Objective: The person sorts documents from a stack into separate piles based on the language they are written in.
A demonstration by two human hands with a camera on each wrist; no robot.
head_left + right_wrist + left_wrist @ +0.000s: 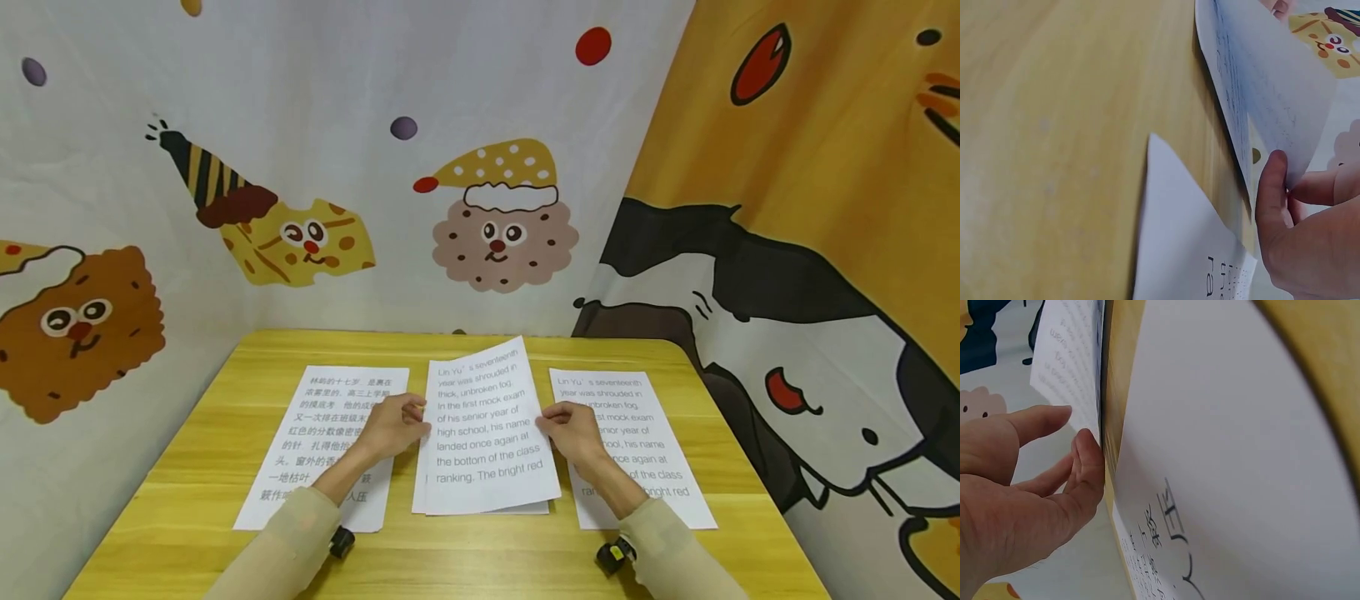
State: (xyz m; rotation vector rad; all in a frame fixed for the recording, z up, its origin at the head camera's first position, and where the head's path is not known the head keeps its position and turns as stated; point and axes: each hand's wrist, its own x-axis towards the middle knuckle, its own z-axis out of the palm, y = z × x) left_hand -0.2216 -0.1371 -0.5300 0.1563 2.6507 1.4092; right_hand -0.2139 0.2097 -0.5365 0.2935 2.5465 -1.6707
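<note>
A printed sheet of paper (487, 442) with English text is lifted and tilted over a middle pile, its right side raised. My right hand (576, 432) pinches its right edge between thumb and fingers, as the right wrist view also shows. At the left edge of the pile is my left hand (393, 427), thumb and fingertips apart with a gap between them in the left wrist view. Beneath the lifted sheet, the lower paper (534, 508) peeks out along the bottom. My left forearm crosses a Chinese-text sheet (300, 433); my right one overlaps another English-text sheet (660, 471).
All the papers lie on a yellow wood-grain table (180, 467). A printed cartoon curtain (337, 83) hangs behind the table's far edge, and a yellow one (675, 167) on the right. Dark wrist cameras (342, 542) sit under both sleeves.
</note>
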